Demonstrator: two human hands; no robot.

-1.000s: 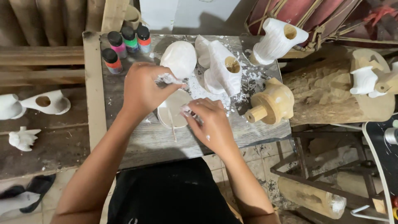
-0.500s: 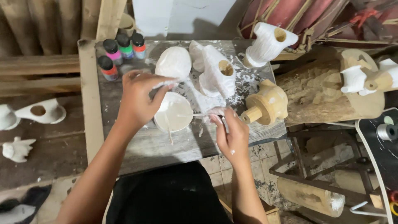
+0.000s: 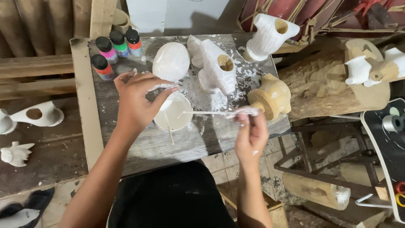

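Pinching a white paint-smeared strip (image 3: 162,87) between thumb and fingers, the left hand (image 3: 137,99) hovers just above the small white cup of paint (image 3: 173,112), its fingers closed on that strip. Off to its right, the right hand (image 3: 251,133) grips the coated end of a thin white stick (image 3: 211,112), whose far tip reaches over the cup's rim. Both hands sit apart, joined only by the line of the stick toward the cup. Beyond the left hand's fingertips lies a white egg-shaped carving (image 3: 171,61); further left stand four small paint bottles (image 3: 114,50). Just past the right hand rests an unpainted wooden carving (image 3: 272,97), and between the hands, farther away, a white-coated figure with a hole (image 3: 217,67).
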